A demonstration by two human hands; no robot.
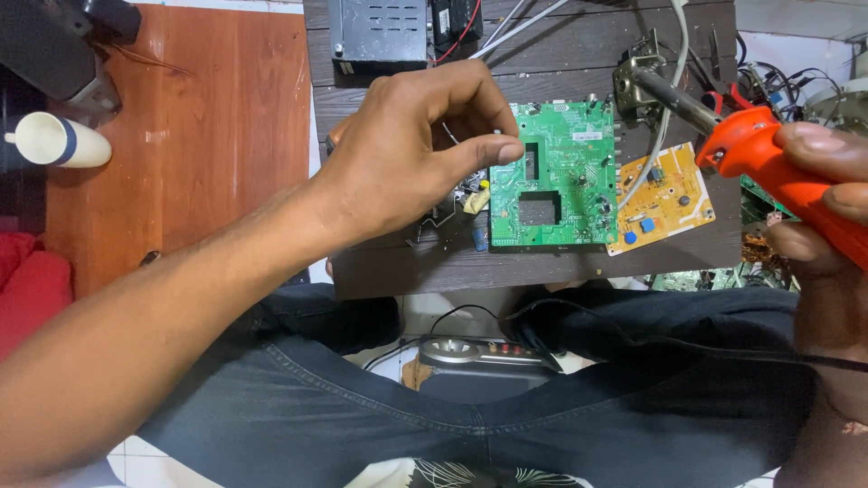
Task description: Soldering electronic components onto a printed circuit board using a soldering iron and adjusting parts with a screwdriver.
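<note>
**Soldering iron over a crowded worktop, lots half out of view**

The dark wood worktop [542, 262] fills the middle, its far edge cut off at the top. The person's left hand [407, 154] hovers over the left edge of the green circuit board [553, 176], thumb and forefinger pinched together; whether anything sits in that grip is impossible to tell, too small. The hand also hides some loose parts next to the board. The right hand [823, 199], partly cropped at the frame edge, is clenched around the orange soldering iron [750, 149], metal tip pointing up-left above a smaller yellow board [665, 199] just right of the green one. A grey metal box [378, 32] up top is only half visible. The cable tangle far right is too cluttered to sort out.
</note>
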